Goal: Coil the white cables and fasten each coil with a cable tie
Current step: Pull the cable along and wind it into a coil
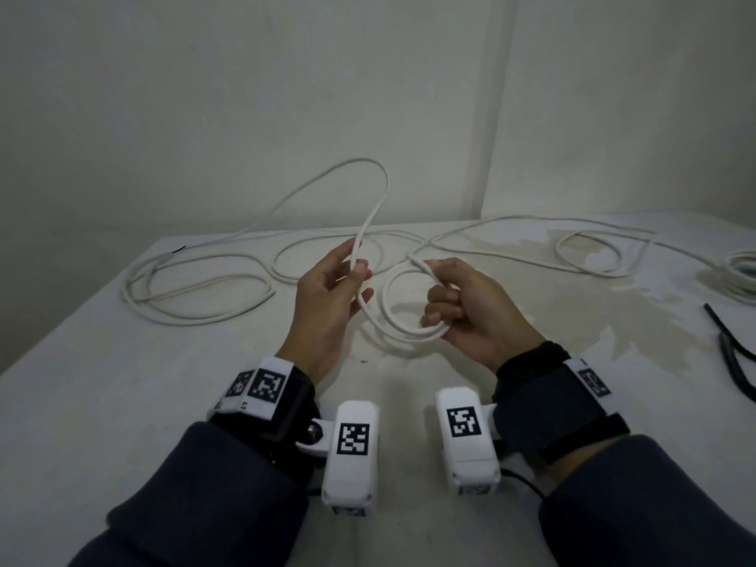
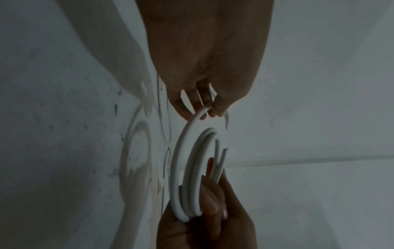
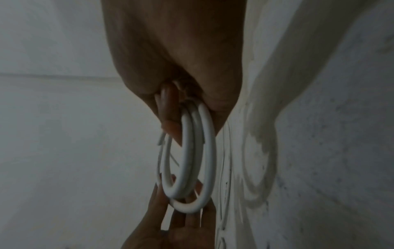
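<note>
My right hand [image 1: 446,300] grips a small coil of white cable [image 1: 392,317] of a few loops, held above the white table [image 1: 102,403]. In the right wrist view that coil [image 3: 192,160] hangs from my curled fingers. My left hand [image 1: 347,280] pinches the cable's free run [image 1: 368,223] between thumb and fingers just left of the coil. From there the run arcs up and trails back over the table. The left wrist view shows my left fingertips [image 2: 185,112] on the outermost loop [image 2: 177,160].
Loose white cable [image 1: 196,296] sprawls in loops across the back of the table, left and right. A wound white coil [image 1: 742,276] lies at the far right edge. Black cable ties [image 1: 732,354] lie at the right. Walls stand close behind the table.
</note>
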`<state>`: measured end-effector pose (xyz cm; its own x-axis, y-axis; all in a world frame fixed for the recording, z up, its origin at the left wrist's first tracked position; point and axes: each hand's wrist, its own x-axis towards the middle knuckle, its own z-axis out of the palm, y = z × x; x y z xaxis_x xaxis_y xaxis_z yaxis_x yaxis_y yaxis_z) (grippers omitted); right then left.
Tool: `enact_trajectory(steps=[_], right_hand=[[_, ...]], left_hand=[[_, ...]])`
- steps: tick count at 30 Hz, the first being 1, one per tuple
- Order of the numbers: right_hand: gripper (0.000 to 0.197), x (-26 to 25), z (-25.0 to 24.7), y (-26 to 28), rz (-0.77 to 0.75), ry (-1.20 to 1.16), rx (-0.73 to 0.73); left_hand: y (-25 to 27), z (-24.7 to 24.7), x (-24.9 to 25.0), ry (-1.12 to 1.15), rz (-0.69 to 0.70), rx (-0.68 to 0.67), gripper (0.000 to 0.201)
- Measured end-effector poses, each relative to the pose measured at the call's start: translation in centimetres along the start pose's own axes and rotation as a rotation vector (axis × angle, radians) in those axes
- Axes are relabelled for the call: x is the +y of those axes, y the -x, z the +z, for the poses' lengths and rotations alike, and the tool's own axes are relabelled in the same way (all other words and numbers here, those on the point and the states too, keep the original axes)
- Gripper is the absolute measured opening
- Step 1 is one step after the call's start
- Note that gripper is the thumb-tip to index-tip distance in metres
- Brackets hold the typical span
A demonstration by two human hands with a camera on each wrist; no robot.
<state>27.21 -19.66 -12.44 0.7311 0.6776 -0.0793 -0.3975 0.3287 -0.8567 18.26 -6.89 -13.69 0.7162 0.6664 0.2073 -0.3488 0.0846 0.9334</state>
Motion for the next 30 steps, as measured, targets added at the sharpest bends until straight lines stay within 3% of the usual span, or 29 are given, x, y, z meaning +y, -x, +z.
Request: enact_trajectory(steps=[4, 10, 15, 21, 26, 30], right_hand=[[0.029, 0.2, 0.4, 0.1, -0.063, 0.234, -0.009], [0.022, 0.3, 0.0, -0.2, -0.161, 0.245, 0.077], [0.017, -0.2, 0.1, -0.2, -0.298, 0.053, 0.268], [0.014, -0.3, -0.4, -0.4, -0.341, -0.037, 0.367], [0.016, -0.7, -1.1, -0.5, -0.339, -0.221, 0.452], [0.016, -0.7, -1.0, -0.7, -0.257, -0.350, 0.394]], left_hand=[[0.6, 0.3, 0.5, 0.080, -0.070, -0.101, 0.032], [0.9, 0.5, 0.9, -0.019, -0.214, -0.282, 0.035], [1.1, 0.6, 0.9, -0.081, -0.247, -0.362, 0.034], [0.9, 0.8, 1.0, -0.101, -0.121, -0.267, 0.032], [1.5, 0.8, 1.1, -0.132, -0.269, -0.418, 0.028], [1.4, 0.5, 1.2, -0.122, -0.304, -0.449, 0.029]])
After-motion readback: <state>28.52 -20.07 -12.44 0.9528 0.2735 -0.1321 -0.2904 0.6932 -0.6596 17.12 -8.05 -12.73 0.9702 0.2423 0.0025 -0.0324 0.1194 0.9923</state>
